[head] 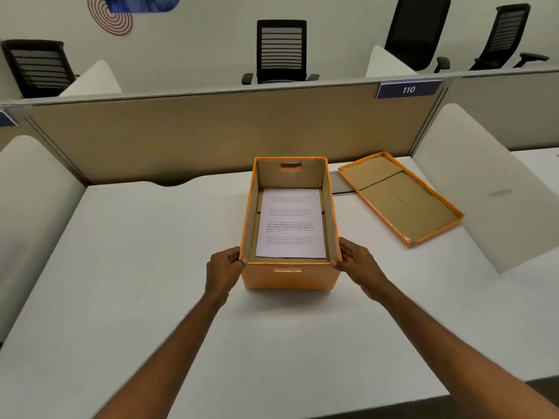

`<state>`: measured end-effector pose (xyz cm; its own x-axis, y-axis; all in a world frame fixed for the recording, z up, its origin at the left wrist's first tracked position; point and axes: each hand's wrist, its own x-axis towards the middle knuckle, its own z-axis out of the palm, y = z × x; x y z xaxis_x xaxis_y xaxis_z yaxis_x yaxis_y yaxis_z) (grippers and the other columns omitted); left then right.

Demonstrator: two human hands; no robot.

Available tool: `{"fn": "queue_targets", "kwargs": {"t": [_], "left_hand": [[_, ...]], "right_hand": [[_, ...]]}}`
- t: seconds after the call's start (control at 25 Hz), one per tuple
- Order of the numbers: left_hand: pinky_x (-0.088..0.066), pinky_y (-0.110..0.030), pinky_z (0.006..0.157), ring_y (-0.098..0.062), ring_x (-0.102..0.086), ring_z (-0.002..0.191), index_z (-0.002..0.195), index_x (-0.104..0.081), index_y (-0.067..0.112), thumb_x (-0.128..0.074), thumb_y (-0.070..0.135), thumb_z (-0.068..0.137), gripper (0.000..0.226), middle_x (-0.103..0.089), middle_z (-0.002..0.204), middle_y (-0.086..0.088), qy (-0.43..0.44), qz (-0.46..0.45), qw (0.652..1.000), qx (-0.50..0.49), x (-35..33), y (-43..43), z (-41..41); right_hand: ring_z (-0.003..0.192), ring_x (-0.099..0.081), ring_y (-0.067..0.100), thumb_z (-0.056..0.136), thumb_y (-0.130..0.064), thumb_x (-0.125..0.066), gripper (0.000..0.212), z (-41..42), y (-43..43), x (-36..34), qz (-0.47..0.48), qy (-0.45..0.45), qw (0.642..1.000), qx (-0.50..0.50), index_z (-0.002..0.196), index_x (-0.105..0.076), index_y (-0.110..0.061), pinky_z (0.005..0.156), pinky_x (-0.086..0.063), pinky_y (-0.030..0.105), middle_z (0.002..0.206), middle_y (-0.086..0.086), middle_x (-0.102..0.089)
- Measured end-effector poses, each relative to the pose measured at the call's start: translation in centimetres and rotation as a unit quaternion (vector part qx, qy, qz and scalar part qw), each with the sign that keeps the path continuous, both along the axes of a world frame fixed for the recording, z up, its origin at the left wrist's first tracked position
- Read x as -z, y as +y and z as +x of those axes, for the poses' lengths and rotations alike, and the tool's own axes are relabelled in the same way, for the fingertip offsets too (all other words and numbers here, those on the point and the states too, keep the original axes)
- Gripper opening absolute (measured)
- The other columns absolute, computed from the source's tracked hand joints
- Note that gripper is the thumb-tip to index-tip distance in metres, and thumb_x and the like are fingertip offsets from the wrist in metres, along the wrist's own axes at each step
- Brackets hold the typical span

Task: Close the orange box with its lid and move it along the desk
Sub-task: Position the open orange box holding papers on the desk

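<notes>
There are 1 orange box (291, 278), 1 lid (402, 198), 1 printed sheet (290, 223), 2 hands, and 4 office chairs.

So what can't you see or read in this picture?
- The words on the paper in the box: too small and blurred in the head view.
- What lies under the paper: covered by it.
- The lid's orange top: it faces down on the desk.
- The fingertips of the left hand and right hand: partly hidden by the box's corners.
</notes>
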<state>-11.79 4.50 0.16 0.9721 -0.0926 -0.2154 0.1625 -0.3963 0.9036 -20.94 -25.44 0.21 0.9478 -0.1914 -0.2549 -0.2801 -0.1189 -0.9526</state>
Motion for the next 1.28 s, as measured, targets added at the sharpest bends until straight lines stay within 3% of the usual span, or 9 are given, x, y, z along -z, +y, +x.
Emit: {"fn": "queue_targets", "kwargs": {"t": [0.16, 0.28, 0.48, 0.6, 0.68, 0.76, 0.8, 1.04, 1.28], "left_hand": [[-0.054, -0.025, 0.083, -0.011, -0.072, 0.091, 0.107, -0.079, 0.020, -0.067, 0.006, 0.088, 0.027, -0.075, 0.074, 0.027, 0.000, -0.003, 1.000, -0.012, 0.2, 3.0, -5.2], [-0.055, -0.026, 0.082, -0.013, -0.073, 0.091, 0.107, -0.078, 0.018, -0.067, 0.006, 0.089, 0.025, -0.079, 0.087, 0.010, -0.006, -0.001, 1.000, -0.015, 0.5, 4.2, -8.1], [-0.048, -0.009, 0.063, 0.005, -0.067, 0.074, 0.095, -0.072, 0.020, -0.061, 0.003, 0.090, 0.021, -0.076, 0.086, 0.009, -0.057, 0.015, 0.998, -0.015, 1.0, 4.0, -10.0], [-0.044, -0.029, 0.061, -0.024, -0.059, 0.070, 0.089, -0.065, 0.015, -0.053, 0.011, 0.087, 0.014, -0.070, 0.079, -0.013, -0.052, 0.074, 0.996, -0.008, 1.9, 3.6, -9.6], [-0.050, -0.036, 0.078, -0.038, -0.065, 0.097, 0.111, -0.067, 0.011, -0.053, 0.020, 0.090, 0.026, -0.073, 0.105, -0.017, -0.035, 0.099, 0.994, -0.009, 1.7, 2.9, -9.5], [-0.036, -0.043, 0.115, -0.034, -0.038, 0.147, 0.151, -0.040, 0.005, -0.056, 0.027, 0.099, 0.059, -0.045, 0.156, -0.017, -0.028, 0.143, 0.989, -0.009, 0.9, 1.8, -10.3], [-0.025, -0.044, 0.123, -0.030, -0.021, 0.155, 0.157, -0.026, 0.005, -0.054, 0.031, 0.101, 0.068, -0.029, 0.165, -0.015, -0.050, 0.163, 0.985, 0.003, 0.6, 1.0, -10.8], [-0.013, -0.042, 0.128, -0.016, -0.004, 0.158, 0.160, -0.017, 0.014, -0.051, 0.031, 0.102, 0.070, -0.014, 0.170, -0.002, -0.179, 0.141, 0.961, 0.156, -0.3, -7.4, -12.6], [-0.005, -0.035, 0.128, -0.013, 0.007, 0.157, 0.161, -0.012, 0.018, -0.045, 0.036, 0.103, 0.069, -0.004, 0.170, 0.002, -0.259, 0.161, 0.915, 0.265, 0.3, -20.0, -12.0]], "right_hand": [[0.125, -0.063, 0.017, 0.088, -0.003, -0.071, 0.055, -3.9, 2.5, -0.3, -0.018, 0.002, 1.000, -0.021, 0.125, -0.058, -0.043, 0.106, -0.051, 0.044, 0.126, -0.011, -0.069], [0.125, -0.062, 0.021, 0.089, -0.004, -0.071, 0.053, -6.0, 3.7, 0.2, -0.031, 0.006, 0.999, -0.032, 0.124, -0.057, -0.041, 0.106, -0.051, 0.048, 0.130, -0.005, -0.068], [0.122, -0.065, 0.018, 0.085, -0.015, -0.074, 0.050, -7.4, 4.5, 1.1, -0.044, -0.005, 0.998, -0.036, 0.131, -0.062, -0.030, 0.104, -0.053, 0.048, 0.128, -0.006, -0.071], [0.130, -0.059, 0.026, 0.090, -0.017, -0.071, 0.054, -7.5, 4.7, 0.8, -0.095, -0.002, 0.995, -0.045, 0.140, -0.054, -0.024, 0.107, -0.049, 0.050, 0.137, 0.000, -0.065], [0.144, -0.043, 0.029, 0.094, -0.024, -0.068, 0.068, -7.6, 4.6, 0.8, -0.155, 0.011, 0.987, -0.039, 0.154, -0.037, -0.015, 0.117, -0.038, 0.047, 0.156, 0.007, -0.046], [0.150, -0.031, 0.029, 0.099, -0.031, -0.061, 0.074, -8.0, 4.1, 0.8, -0.212, 0.017, 0.977, -0.024, 0.158, -0.023, -0.010, 0.122, -0.029, 0.042, 0.164, 0.010, -0.030], [0.152, -0.028, 0.029, 0.101, -0.032, -0.057, 0.072, -8.2, 3.8, 0.7, -0.235, 0.009, 0.972, -0.019, 0.158, -0.021, -0.008, 0.121, -0.025, 0.039, 0.165, 0.011, -0.028], [0.157, -0.011, 0.026, 0.104, -0.035, -0.047, 0.068, -9.4, -2.5, 1.0, -0.301, -0.017, 0.953, 0.023, 0.159, -0.016, -0.007, 0.124, -0.013, 0.040, 0.169, 0.011, -0.015], [0.157, -0.007, 0.024, 0.103, -0.039, -0.050, 0.067, -8.7, -12.8, 2.3, -0.359, -0.028, 0.932, 0.049, 0.158, -0.024, -0.011, 0.123, -0.016, 0.039, 0.170, 0.008, -0.006]]}}
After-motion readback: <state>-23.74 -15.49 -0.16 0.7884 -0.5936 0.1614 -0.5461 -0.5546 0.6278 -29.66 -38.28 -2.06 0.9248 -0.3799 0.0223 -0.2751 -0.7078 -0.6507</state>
